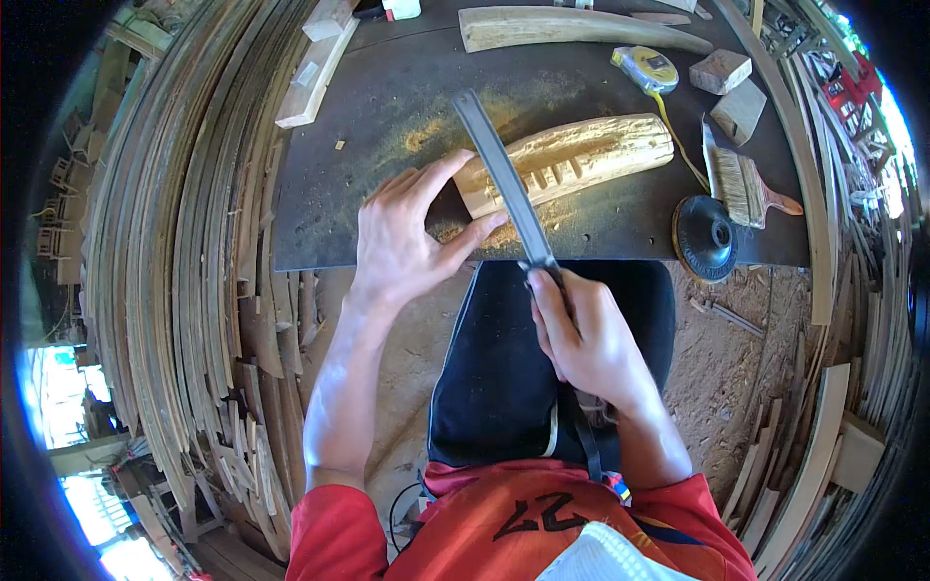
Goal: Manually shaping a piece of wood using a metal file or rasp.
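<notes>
My right hand (586,334) is wrapped round the handle end of a long flat metal file (504,174). The file's blade slants up and left across a carved piece of wood (615,155). This yellowish piece lies on the dark tabletop, with several notches cut along its middle and rough tool marks on top. My left hand (402,228) grips the wood's left end, the index finger at its upper corner and the thumb at its lower one. Part of the wood is hidden under the blade, so I cannot tell whether the file touches it.
Sawdust lies over the dark table (334,208). At its right are a yellow tape measure (647,70), wood blocks (722,71), a brush (741,189) and a black disc (705,237). A long curved wood piece (581,29) lies behind. Stacked strips (184,194) stand left.
</notes>
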Demonstrator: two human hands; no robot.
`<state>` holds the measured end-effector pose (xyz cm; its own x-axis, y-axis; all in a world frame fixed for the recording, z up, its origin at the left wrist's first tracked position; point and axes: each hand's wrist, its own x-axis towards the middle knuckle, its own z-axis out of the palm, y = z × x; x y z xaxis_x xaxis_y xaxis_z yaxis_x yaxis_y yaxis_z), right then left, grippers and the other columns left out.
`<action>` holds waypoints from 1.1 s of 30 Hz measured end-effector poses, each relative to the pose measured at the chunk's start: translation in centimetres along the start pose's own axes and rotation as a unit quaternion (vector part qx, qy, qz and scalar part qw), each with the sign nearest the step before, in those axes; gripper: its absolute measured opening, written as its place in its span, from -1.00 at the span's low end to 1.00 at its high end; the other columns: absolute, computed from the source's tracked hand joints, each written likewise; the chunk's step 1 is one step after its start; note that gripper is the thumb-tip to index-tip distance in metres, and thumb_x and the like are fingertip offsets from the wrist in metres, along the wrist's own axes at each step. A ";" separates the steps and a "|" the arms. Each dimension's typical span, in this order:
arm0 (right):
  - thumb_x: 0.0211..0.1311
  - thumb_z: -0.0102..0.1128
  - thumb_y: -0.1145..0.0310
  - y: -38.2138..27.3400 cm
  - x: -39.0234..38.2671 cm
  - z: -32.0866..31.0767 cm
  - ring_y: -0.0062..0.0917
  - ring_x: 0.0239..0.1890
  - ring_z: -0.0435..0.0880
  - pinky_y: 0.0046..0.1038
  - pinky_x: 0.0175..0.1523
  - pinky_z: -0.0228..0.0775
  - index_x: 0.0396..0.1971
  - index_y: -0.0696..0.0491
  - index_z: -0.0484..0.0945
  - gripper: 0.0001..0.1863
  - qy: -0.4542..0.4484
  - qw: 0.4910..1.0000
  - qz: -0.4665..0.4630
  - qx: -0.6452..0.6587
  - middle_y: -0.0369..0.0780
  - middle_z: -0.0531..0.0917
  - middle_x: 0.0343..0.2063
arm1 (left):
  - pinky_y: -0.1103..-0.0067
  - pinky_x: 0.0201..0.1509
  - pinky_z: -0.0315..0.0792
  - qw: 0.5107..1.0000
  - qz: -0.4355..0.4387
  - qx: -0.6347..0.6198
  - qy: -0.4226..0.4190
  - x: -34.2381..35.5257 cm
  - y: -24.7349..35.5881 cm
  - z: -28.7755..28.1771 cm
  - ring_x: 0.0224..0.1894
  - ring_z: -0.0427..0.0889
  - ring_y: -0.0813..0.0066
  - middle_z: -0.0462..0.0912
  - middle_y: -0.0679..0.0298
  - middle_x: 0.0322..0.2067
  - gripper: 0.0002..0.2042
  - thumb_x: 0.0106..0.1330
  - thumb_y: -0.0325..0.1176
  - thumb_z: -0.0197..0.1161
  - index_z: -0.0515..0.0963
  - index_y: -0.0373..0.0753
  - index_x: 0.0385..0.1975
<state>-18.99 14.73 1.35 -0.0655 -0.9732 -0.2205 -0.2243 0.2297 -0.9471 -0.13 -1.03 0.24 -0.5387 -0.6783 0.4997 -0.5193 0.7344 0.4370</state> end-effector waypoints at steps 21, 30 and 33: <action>0.57 0.18 0.38 1.4 -0.3 0.8 -0.01 -0.48 0.67 -0.10 -0.31 0.46 -0.22 0.24 0.60 -0.79 0.074 0.986 -0.105 -0.110 0.01 0.64 -0.55 | 0.29 -0.04 0.70 1.000 0.019 -0.001 0.014 -0.2 -0.2 0.5 -0.14 0.84 0.11 0.82 0.05 -0.15 -0.38 0.18 0.01 0.61 0.62 -0.16 0.18; 0.59 0.18 0.33 1.2 1.3 0.8 -0.07 -0.46 0.66 -0.13 -0.35 0.42 -0.28 0.22 0.61 -0.74 0.096 0.946 -0.231 -0.207 0.00 0.59 -0.59 | 0.27 0.02 0.74 1.000 0.005 -0.006 0.002 0.0 -0.5 0.0 -0.12 0.85 0.11 0.82 0.05 -0.09 -0.38 0.29 0.15 0.51 0.63 -0.17 0.19; 0.60 0.15 0.34 -0.1 -1.1 -0.2 -0.08 -0.52 0.63 -0.17 -0.37 0.40 -0.30 0.23 0.60 -0.73 0.001 1.000 0.002 -0.012 -0.01 0.60 -0.59 | 0.26 0.01 0.74 1.000 0.000 0.002 -0.012 -0.7 -0.8 0.5 -0.14 0.85 0.11 0.82 0.06 -0.11 -0.38 0.30 0.15 0.50 0.62 -0.14 0.21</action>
<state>-19.07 15.76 1.68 -0.0692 -0.9721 -0.2241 -0.2480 0.2343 -0.9400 0.37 -1.16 -0.83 -0.5546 -0.6792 0.4808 -0.5217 0.7339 0.4350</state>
